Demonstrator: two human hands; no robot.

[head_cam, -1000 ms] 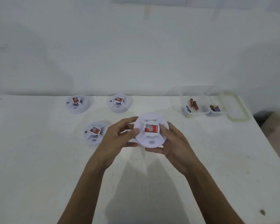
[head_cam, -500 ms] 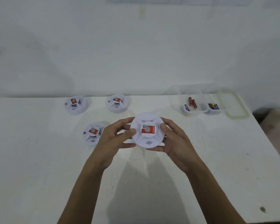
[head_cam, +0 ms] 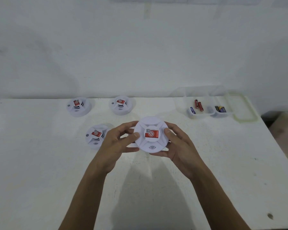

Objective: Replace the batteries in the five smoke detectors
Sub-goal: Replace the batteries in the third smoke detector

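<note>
Soft dim overhead light; arm shadows below; wide-angle edge curvature.

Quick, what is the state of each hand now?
Left hand: gripping the smoke detector.
Right hand: gripping the same smoke detector.

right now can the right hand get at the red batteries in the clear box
Probably not yet: the right hand grips the held smoke detector together with the left hand. The red batteries lie uncovered in the open clear box, with bare table between.

Matt white plastic detector (head_cam: 150, 135) (glossy red label), clear plastic box (head_cam: 204, 103), scuffed table (head_cam: 40, 163).
</note>
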